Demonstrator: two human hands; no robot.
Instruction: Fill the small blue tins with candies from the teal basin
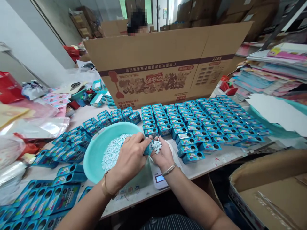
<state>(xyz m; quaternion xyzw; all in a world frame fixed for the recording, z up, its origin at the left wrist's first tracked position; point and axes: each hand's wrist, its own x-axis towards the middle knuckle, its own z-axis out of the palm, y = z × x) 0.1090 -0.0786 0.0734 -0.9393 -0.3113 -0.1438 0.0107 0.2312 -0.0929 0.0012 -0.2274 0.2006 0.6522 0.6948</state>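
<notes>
My left hand (130, 153) is closed on a small blue box (148, 147), partly hidden behind its fingers. The box is tilted against my right palm. Palm up and cupped, my right hand (165, 156) holds a small heap of pale blue candies (156, 146). Below it a white digital scale (160, 182) with a lit display stands on the table. To the left is a turquoise basin (92, 156), partly covered by my left hand and forearm. Many loose pale blue candies (112, 150) lie inside it.
Rows of blue boxes (192, 127) fill the table's right side; more boxes (72, 143) stand on the left. A large cardboard carton (155, 64) rises behind, with a person's head above it. Plastic bags (33, 124) lie far left. An open carton (268, 191) sits lower right.
</notes>
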